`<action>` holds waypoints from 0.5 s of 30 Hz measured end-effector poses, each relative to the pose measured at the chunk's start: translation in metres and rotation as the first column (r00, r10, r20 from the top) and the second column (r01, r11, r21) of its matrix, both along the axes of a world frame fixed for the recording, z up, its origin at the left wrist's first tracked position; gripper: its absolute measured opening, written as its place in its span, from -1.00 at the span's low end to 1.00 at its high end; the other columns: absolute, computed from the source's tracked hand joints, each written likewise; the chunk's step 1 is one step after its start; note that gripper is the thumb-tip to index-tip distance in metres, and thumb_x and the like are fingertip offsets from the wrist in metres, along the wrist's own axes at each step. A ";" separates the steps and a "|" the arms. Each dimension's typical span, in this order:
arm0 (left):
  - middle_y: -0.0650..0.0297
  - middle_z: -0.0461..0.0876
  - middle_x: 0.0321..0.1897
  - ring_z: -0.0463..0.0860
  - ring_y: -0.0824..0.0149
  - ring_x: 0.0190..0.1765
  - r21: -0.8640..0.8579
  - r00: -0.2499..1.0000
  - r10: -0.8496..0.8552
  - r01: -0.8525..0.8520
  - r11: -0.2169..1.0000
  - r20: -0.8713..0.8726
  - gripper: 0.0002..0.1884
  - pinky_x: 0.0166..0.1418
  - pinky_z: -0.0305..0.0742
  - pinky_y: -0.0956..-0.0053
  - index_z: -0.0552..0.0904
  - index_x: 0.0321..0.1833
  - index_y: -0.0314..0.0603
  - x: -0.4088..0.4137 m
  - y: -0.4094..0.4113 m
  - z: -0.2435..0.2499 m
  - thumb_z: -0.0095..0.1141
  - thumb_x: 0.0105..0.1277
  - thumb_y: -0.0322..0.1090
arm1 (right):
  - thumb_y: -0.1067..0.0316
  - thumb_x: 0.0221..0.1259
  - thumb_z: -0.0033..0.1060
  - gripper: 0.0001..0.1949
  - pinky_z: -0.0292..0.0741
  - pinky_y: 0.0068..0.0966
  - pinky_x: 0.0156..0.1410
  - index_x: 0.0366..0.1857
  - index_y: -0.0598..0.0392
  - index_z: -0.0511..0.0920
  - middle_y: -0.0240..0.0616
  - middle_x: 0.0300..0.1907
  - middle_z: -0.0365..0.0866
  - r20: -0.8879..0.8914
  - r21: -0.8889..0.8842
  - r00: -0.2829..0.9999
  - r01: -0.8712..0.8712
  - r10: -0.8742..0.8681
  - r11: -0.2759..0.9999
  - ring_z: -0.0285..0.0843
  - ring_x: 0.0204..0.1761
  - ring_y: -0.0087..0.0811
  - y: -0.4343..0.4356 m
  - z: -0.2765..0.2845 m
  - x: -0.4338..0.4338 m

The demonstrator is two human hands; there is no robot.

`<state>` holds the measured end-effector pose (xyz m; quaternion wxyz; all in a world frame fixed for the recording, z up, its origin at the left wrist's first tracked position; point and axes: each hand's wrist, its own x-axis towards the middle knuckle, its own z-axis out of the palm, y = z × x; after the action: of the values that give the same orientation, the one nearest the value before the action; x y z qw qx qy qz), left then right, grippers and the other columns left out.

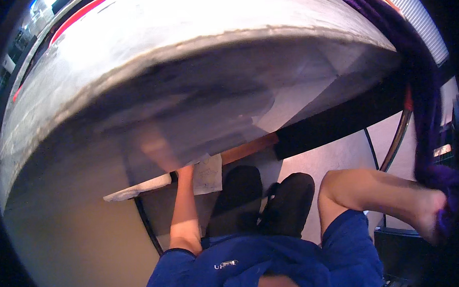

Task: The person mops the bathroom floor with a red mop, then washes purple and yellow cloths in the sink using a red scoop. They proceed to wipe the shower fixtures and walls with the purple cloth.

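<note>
My right hand (433,214) is low at the far right, blurred, closed on a dark purple cloth (427,110). From there the cloth runs up along the right end of a pale work surface (194,15). My left hand (185,170) reaches in under the surface's front edge. A greyish sheet or panel (213,106) below that edge covers its fingers, and only a blurred skin-toned shape shows there. Beside the left wrist is a piece of pale paper or cloth (209,176) with faint marks. Whether the left hand grips anything is hidden.
My dark-trousered knees (239,196) are below the surface. A pale padded strip (140,188) lies left of my forearm. A dark beam (338,117) and a curved metal tube (398,139) stand on the right. A ribbed white object (418,23) is at the top right.
</note>
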<state>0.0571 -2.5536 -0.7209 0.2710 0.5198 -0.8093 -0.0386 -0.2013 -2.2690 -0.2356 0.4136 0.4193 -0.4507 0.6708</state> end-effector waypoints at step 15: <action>0.00 0.62 0.07 0.43 -0.20 0.24 0.313 0.993 0.073 -0.040 0.949 -0.095 -0.31 0.31 0.37 0.06 0.66 0.08 -0.11 -0.031 0.038 0.084 0.48 -0.08 0.13 | 0.43 0.18 0.39 -0.60 0.45 -0.50 0.12 0.09 0.16 0.49 -0.29 -0.08 0.61 0.270 0.475 0.935 0.077 -0.229 0.877 0.52 -0.07 -0.46 -0.041 -0.077 0.002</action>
<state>0.0256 -2.5160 -0.6373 0.2289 0.5760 -0.7626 -0.1851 -0.1997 -2.3098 -0.3126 0.2777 0.3538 -0.6884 0.5690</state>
